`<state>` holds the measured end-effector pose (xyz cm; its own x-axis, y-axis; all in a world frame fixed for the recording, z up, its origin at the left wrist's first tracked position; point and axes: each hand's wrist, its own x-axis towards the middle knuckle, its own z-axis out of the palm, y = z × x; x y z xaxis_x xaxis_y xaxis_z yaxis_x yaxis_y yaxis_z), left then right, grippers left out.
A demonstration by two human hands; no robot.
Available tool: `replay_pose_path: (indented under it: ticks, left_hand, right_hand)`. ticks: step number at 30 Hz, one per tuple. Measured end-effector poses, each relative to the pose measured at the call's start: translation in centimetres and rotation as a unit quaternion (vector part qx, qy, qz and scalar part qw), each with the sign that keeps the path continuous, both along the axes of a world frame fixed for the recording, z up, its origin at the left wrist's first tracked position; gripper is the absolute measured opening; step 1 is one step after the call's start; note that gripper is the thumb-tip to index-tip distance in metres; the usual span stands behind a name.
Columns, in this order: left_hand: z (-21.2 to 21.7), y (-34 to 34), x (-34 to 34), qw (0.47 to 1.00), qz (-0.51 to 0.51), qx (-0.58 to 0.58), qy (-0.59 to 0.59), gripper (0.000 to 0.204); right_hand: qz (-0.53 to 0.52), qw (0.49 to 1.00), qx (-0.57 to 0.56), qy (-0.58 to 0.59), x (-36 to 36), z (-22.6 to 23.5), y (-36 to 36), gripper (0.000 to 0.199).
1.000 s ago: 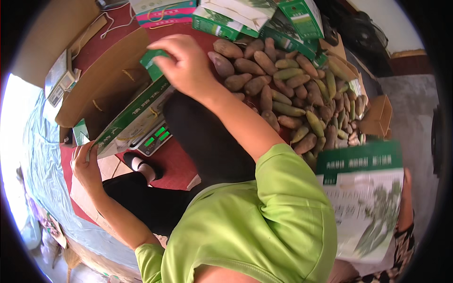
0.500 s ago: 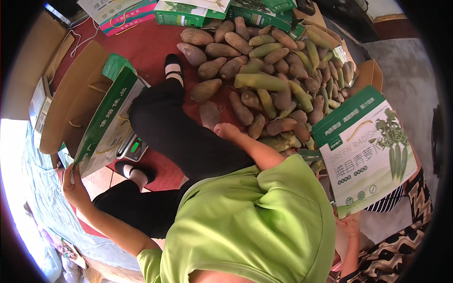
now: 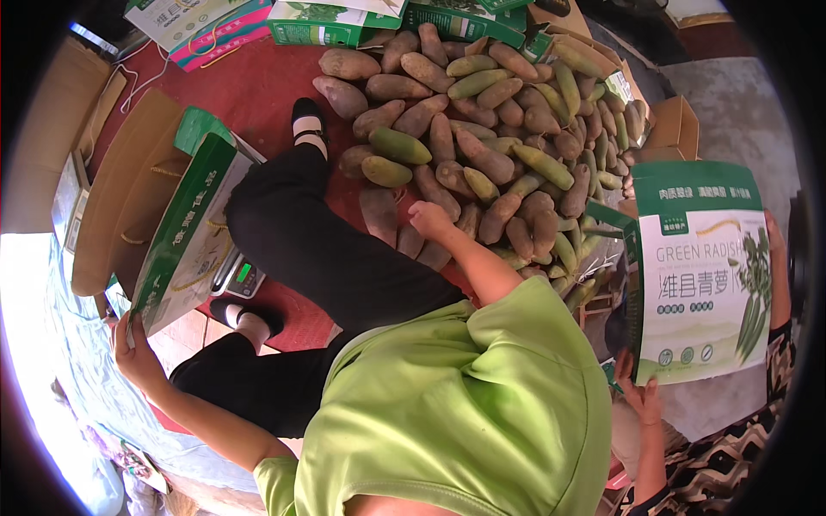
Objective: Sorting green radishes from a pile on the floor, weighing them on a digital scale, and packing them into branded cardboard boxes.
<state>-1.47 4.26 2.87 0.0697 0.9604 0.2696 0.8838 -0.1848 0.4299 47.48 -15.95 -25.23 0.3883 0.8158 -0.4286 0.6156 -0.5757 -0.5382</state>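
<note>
My left hand [image 3: 136,351] is closed on the near lower edge of an open green-and-white carton [image 3: 182,245] with rope handles, standing tilted at the left. Over the near edge of the radish pile [image 3: 490,185], my right hand [image 3: 430,222] has its fingers curled, and no radish shows in them. Just left of it lies a brownish radish [image 3: 379,213], partly hidden by my knee. Beyond that, two greener radishes [image 3: 399,146] rest at the pile's left edge. Under the carton's side sits a scale [image 3: 238,277] with a lit green display.
At the right a co-worker's hands [image 3: 641,397] hold another green-and-white carton [image 3: 701,297]. More cartons [image 3: 331,26] stand at the back, and a brown box [image 3: 674,129] is beyond the pile. My legs [image 3: 318,232] straddle the red floor covering [image 3: 258,95].
My right hand has moved slightly up and right. Green radishes now lie at the pile's left edge, and a long green one across its middle has shifted. The co-worker's carton has turned more upright.
</note>
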Motion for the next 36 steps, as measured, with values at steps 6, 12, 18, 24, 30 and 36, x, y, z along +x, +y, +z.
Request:
replay_pose_path:
  ticks: [6,12,18,24,30,36]
  left_hand:
    - [-0.3,0.3,-0.1,1.0,0.003,-0.007,0.0,0.016]
    - [-0.2,0.2,0.3,1.0,0.004,-0.003,0.004,0.015]
    - [-0.2,0.2,0.0,1.0,-0.008,0.002,0.019,0.014]
    - [0.9,-0.2,1.0,1.0,0.01,-0.007,-0.013,0.014]
    - [1.8,-0.7,2.7,0.999,0.037,0.008,-0.009,0.011]
    - [2.7,-0.5,3.5,1.0,0.014,0.026,0.008,0.011]
  right_hand:
    - [-0.035,0.999,0.01,-0.028,0.9,0.4,1.0,0.029]
    - [-0.007,0.982,0.132,-0.137,-0.5,5.4,8.9,0.052]
    - [0.103,0.967,0.131,-0.191,-2.7,4.9,13.2,0.056]
    - [0.122,0.975,0.077,-0.171,-3.0,4.9,12.4,0.043]
    - [0.074,0.981,0.152,-0.092,-1.6,5.4,8.0,0.048]
    - [-0.173,0.955,0.239,-0.04,3.2,4.8,5.8,0.045]
